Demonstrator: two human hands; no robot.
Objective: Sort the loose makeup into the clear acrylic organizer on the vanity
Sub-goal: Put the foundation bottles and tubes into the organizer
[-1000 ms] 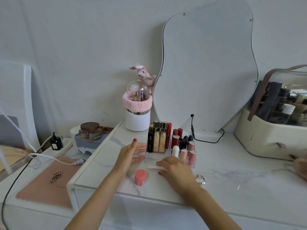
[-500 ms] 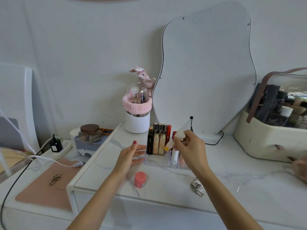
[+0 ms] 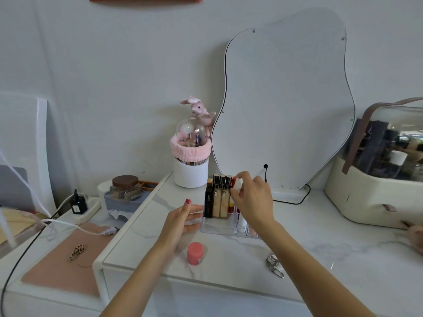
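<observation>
Most of the sorting looks done — the clear organizer (image 3: 219,227) already holds a row of upright tubes (image 3: 220,199) at its far left, gold and black with square caps, and a few pink and white sticks in the nearer slots toward the right. The right hand (image 3: 254,200) hangs over the middle of it, its fingers (image 3: 235,195) curled and pinching a small white tube (image 3: 238,185), tilted and not yet seated in a slot; which compartment it is aimed at cannot be told. The left hand (image 3: 180,221) rests on the table (image 3: 320,243) just beside the organizer's left wall, fingers straight and slightly spread, apparently steadying it.

What seems left: a squat pink jar (image 3: 195,253) with a round lid stands near the table's front edge, apart from the organizer, and a shiny metal eyelash curler (image 3: 274,265) lies further right — both loose.

The table is white marbled stone, smooth and glossy. The organizer is hard, see-through plastic with thin dividers, so its contents show through the walls. The jar looks matte plastic; the tubes look slick and hard, likely to slide in easily if held upright.
</observation>
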